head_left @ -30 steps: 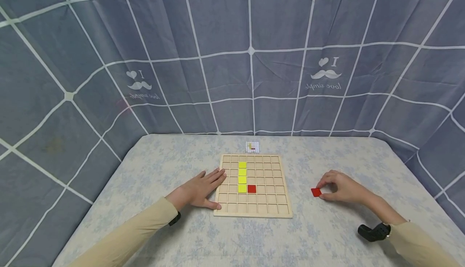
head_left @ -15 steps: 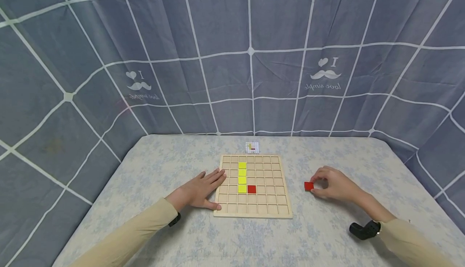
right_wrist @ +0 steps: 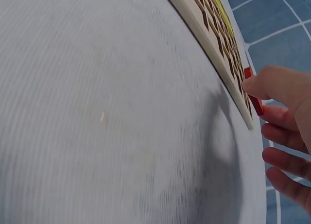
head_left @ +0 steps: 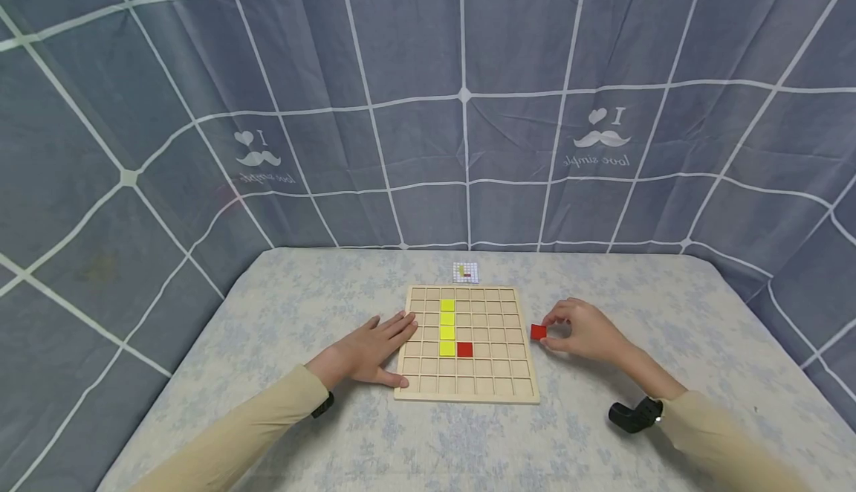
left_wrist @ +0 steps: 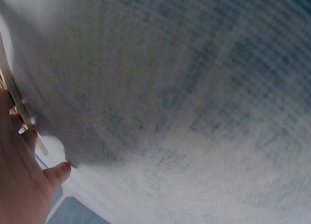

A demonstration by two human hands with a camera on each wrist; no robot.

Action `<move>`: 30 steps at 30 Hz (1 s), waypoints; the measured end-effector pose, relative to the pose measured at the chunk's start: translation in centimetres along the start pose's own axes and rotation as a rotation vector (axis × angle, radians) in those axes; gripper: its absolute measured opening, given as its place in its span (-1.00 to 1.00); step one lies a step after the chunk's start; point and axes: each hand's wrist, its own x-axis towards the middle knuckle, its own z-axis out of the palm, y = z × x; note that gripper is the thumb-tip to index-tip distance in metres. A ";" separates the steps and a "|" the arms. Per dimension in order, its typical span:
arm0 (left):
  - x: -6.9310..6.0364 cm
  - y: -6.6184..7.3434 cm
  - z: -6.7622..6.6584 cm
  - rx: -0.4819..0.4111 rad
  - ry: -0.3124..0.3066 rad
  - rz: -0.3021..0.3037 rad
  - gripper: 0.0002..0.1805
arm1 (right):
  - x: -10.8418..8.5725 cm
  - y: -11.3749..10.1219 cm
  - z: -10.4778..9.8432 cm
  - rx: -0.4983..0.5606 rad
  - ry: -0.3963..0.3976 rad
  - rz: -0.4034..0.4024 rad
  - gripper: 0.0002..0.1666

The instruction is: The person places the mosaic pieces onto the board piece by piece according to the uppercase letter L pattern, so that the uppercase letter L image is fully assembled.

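Observation:
A wooden grid board (head_left: 498, 367) lies on the table, with a column of yellow square tiles (head_left: 447, 319) in its cells. One red tile (head_left: 464, 349) sits in the cell to the right of the lowest yellow one. My left hand (head_left: 368, 351) rests with straight fingers on the board's left edge; in the left wrist view the hand (left_wrist: 24, 170) shows beside that edge. My right hand (head_left: 585, 332) pinches another red square tile (head_left: 538, 332) between thumb and fingers, just off the board's right edge. The right wrist view shows this tile (right_wrist: 256, 105) tilted, under the thumb.
A small printed card (head_left: 465, 273) with a coloured grid pattern lies behind the board. The table (head_left: 321, 284) has a pale flowered cloth. Behind it hangs a blue-grey curtain (head_left: 414, 143) with white lines.
My right hand has moved left with the red tile, from well right of the board to close by its right edge. The left hand has stayed in place.

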 end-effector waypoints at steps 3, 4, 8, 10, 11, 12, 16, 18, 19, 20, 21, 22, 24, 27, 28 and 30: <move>-0.1 0.1 -0.1 -0.007 0.003 0.000 0.10 | 0.7 -0.7 0.4 -0.002 0.009 -0.007 -0.79; -0.1 0.1 -0.1 -0.007 0.003 -0.001 0.10 | 1.0 -1.0 0.6 0.004 0.013 -0.012 -0.79; -0.2 0.1 -0.2 -0.006 0.003 -0.003 0.10 | 2.0 -2.0 1.0 0.035 0.012 -0.030 -0.79; -0.2 0.1 -0.2 -0.004 0.001 0.000 0.10 | 2.5 -2.6 1.2 0.056 0.007 -0.042 -0.80; -0.2 0.1 -0.2 -0.008 0.001 0.002 0.10 | 2.8 -2.8 1.3 0.067 0.001 -0.047 -0.80; -0.2 0.1 -0.3 -0.013 0.001 0.004 0.09 | 3.0 -3.1 1.4 0.078 -0.005 -0.051 -0.80; -0.2 0.2 -0.3 -0.017 -0.002 0.005 0.09 | 3.8 -4.1 1.7 0.108 -0.044 -0.063 -0.80; -0.1 0.1 -0.3 -0.016 -0.003 0.003 0.09 | 4.0 -4.5 2.0 0.109 -0.061 -0.068 -0.79; -0.1 0.1 -0.2 -0.013 -0.003 0.002 0.09 | 4.1 -4.6 2.2 0.107 -0.069 -0.069 -0.78; -0.1 0.1 -0.2 -0.012 -0.004 0.002 0.09 | 4.2 -4.8 2.3 0.110 -0.077 -0.070 -0.77; -0.1 0.1 -0.2 -0.011 -0.004 0.001 0.09 | 4.3 -4.9 2.5 0.106 -0.081 -0.076 -0.77; -0.1 0.1 -0.1 -0.013 -0.004 0.000 0.09 | 4.3 -5.0 2.7 0.108 -0.085 -0.076 -0.77; -0.1 0.1 -0.2 -0.013 -0.004 0.000 0.09 | 4.3 -5.3 2.9 0.114 -0.098 -0.070 -0.77; -0.2 0.2 -0.3 -0.018 -0.006 0.001 0.08 | 4.3 -5.6 3.3 0.116 -0.118 -0.074 -0.79; -0.2 0.2 -0.3 -0.019 -0.007 0.002 0.08 | 4.3 -5.8 3.3 0.118 -0.128 -0.072 -0.79; -0.2 0.2 -0.4 -0.017 -0.008 0.003 0.08 | 4.3 -6.0 3.5 0.121 -0.145 -0.075 -0.79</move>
